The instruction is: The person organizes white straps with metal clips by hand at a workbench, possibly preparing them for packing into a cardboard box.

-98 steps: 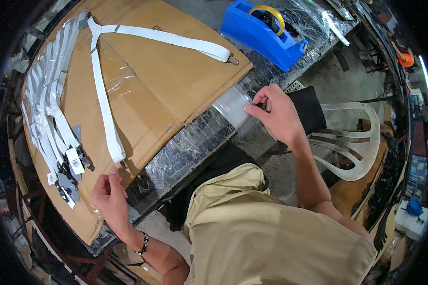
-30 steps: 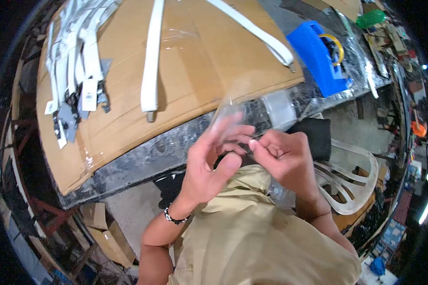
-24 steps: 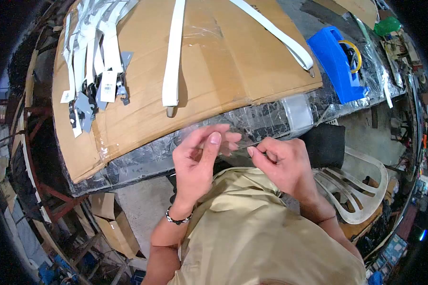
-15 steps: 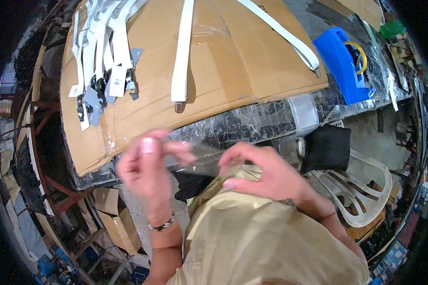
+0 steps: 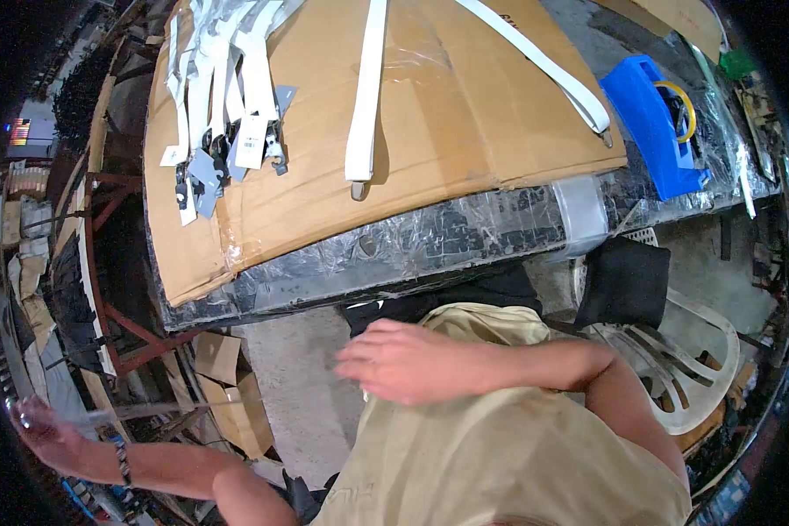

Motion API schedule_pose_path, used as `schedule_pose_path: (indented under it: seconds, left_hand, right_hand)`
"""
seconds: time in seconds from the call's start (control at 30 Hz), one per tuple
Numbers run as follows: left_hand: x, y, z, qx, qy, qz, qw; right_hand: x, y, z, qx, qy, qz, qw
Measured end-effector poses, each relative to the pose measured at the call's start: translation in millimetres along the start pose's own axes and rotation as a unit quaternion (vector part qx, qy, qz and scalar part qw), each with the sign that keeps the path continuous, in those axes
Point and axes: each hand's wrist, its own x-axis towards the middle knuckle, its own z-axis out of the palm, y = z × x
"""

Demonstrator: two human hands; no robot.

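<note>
My left hand (image 5: 48, 434) is stretched far out to the left, past the table, with its fingers closed and blurred. A strip of clear plastic film (image 5: 158, 408) trails from it to the right. In front of my shirt, my right hand (image 5: 394, 359) has its fingers extended to the left and holds nothing visible. A white elastic strap (image 5: 367, 96) with a metal clip lies on the cardboard (image 5: 280, 210), and its other length (image 5: 543, 57) slants to the right. On the left lies a bundle of similar white straps (image 5: 228, 74) with tags and dark clips.
A blue tape dispenser (image 5: 644, 131) with a yellow roll stands at the table's right. Below it is a plastic chair (image 5: 706, 386) with a black cushion (image 5: 622, 285). An open cardboard box (image 5: 232, 399) sits on the floor at left, near a red metal frame (image 5: 123, 333).
My left hand has swung far left and down with the clear film, away from my right hand. The right hand has moved left and lower across my body. The view has shifted slightly.
</note>
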Motion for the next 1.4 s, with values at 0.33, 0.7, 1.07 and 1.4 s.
schedule_pose_path:
  seconds: [0.33, 0.7, 1.07, 1.4]
  left_hand:
    - [-119, 84, 55, 0.161, -0.15, 0.055, 0.974]
    - [-330, 78, 258, -0.072, -0.58, -0.348, 0.733]
    - [-339, 75, 298, -0.114, -0.538, -0.271, 0.79]
    - [-346, 76, 306, -0.128, -0.526, -0.26, 0.799]
  right_hand:
    - [24, -13, -47, 0.218, 0.149, 0.008, 0.964]
    - [-13, -3, -67, 0.384, 0.295, 0.232, 0.844]
    - [-18, 20, -64, 0.364, 0.341, 0.207, 0.842]
    - [-17, 23, -68, 0.384, 0.336, 0.179, 0.841]
